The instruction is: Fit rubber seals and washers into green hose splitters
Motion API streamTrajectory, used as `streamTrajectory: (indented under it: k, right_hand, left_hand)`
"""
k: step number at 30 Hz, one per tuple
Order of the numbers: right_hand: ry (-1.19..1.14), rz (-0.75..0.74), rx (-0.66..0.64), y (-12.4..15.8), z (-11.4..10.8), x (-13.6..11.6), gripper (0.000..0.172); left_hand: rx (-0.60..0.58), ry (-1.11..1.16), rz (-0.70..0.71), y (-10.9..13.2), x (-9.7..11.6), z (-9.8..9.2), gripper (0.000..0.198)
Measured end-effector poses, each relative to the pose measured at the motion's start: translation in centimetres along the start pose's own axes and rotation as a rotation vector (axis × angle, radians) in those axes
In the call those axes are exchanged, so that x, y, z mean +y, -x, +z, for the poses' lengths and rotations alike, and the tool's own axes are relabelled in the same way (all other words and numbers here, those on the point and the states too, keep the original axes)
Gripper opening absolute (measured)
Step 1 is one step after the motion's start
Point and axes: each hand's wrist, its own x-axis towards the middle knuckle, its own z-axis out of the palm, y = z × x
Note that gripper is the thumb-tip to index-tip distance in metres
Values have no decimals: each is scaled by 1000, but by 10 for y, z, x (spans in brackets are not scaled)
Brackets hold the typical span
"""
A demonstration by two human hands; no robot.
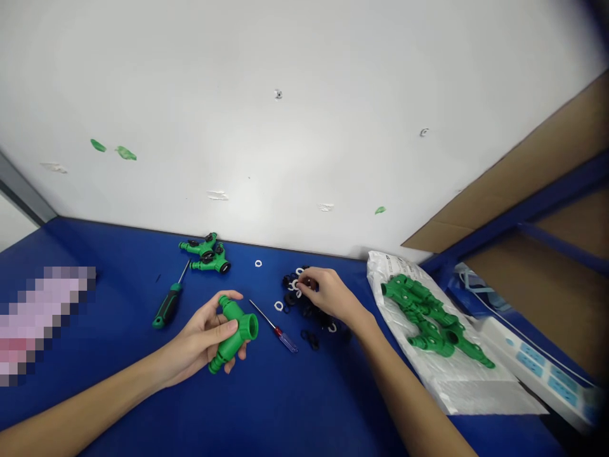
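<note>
My left hand (pixel 216 333) is wrapped round a green Y-shaped hose connector (pixel 233 339), its threaded round opening turned to the right. My right hand (pixel 326 291) reaches into a pile of small black parts (pixel 309 310) and white rings, thumb and fingers pinched together. A white ring (pixel 294 285) lies right at those fingertips; whether it is gripped I cannot tell. Between the hands lie a screwdriver with a clear purple-red handle (pixel 285 339) and a loose white ring (pixel 278 306). Another white ring (pixel 258 263) sits farther back.
Two green connectors with black fittings (pixel 212 259) and a green-black screwdriver (pixel 169 304) lie at left on the blue table (pixel 118 254). On the right, several green connectors (pixel 423 311) rest on a white plastic bag (pixel 457 387) beside a power strip (pixel 537 362). A white wall (pixel 304 158) stands behind.
</note>
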Motion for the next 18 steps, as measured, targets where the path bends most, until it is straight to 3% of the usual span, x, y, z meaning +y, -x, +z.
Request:
streamTrajectory:
  k: [3, 7, 12, 15, 18]
  right_hand:
    - [-8, -12, -14, -4, 4, 3, 20]
    - [-71, -28, -4, -11, 4, 9, 14]
    - [-231, -41, 118, -8, -5, 12, 14]
    - [-368, -74, 205, 6, -1, -9, 21]
    - [-628, -226, 363, 24, 12, -49, 12]
  left_hand:
    - [4, 7, -2, 0, 0, 0, 44]
    - [-4, 10, -5, -1, 1, 0, 42]
    - [4, 48, -10, -1, 1, -1, 42]
    - [5, 81, -20, -1, 0, -1, 44]
    - [-1, 128, -42, -1, -1, 1, 44]
